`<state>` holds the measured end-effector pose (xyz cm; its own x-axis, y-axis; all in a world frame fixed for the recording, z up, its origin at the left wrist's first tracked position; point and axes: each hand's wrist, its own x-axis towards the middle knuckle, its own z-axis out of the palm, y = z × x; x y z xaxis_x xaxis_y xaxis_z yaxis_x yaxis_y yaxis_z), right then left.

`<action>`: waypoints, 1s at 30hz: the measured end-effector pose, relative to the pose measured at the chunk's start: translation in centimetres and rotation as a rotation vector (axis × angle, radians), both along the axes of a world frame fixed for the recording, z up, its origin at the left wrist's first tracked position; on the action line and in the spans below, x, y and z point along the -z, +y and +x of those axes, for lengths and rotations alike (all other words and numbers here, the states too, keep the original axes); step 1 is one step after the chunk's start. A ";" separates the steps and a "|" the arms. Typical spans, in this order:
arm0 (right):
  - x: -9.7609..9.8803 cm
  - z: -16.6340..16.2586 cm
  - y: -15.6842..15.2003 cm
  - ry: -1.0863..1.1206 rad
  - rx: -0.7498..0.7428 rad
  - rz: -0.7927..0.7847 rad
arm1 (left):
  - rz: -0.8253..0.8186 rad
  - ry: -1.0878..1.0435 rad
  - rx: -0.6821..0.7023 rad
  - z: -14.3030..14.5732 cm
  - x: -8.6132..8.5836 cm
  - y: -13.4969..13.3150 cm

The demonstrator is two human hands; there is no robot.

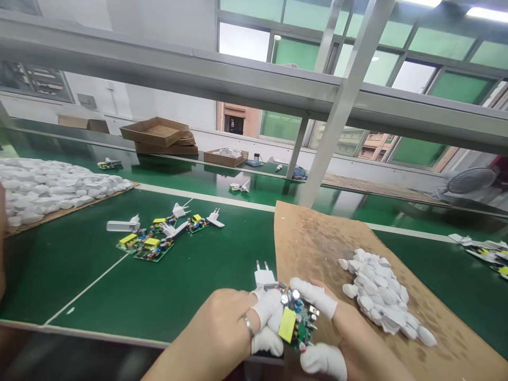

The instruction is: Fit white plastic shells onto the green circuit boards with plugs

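Note:
Near the front edge of the bench, my right hand (349, 330) grips a green circuit board (305, 330) by its edges, with thumb and fingers in white finger covers. The board carries a yellow transformer and several small round capacitors. My left hand (234, 317), also in white finger covers and wearing a ring, is closed at the board's left side on a white two-pin plug (265, 278). The plug's pins point away from me. A white piece between the left fingers and the board is partly hidden. Right of my hands lies a pile of small white pieces (381, 293).
The pile rests on brown cardboard (309, 238). Circuit boards with plugs (153, 248) lie on the green bench (206, 280) at left. A larger white pile (59, 188) is far left, more boards (488, 254) far right. Cardboard trays (156, 132) stand behind; a slanted post (337, 116) rises ahead.

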<state>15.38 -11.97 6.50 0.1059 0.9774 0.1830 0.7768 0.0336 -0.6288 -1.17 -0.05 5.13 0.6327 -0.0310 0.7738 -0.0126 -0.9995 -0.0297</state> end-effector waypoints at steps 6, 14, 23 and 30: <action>-0.7 -0.3 1.3 -0.321 -0.062 0.094 | -1.014 0.142 0.185 -0.5 -0.3 -0.2; -1.1 -1.8 3.4 -0.742 -0.225 0.389 | -1.638 -0.431 -0.081 2.3 1.3 -1.8; -3.2 0.6 8.3 -0.421 -0.074 -0.036 | -1.535 -0.153 -0.320 -3.1 1.8 4.7; -5.1 5.5 20.3 -0.378 0.253 -0.124 | -0.605 0.531 -1.219 -9.8 1.5 10.5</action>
<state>20.91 8.35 11.65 0.2923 0.9464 0.1377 0.9262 -0.2442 -0.2872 -11.00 10.46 3.64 0.2372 0.9605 0.1456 0.9581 -0.2561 0.1286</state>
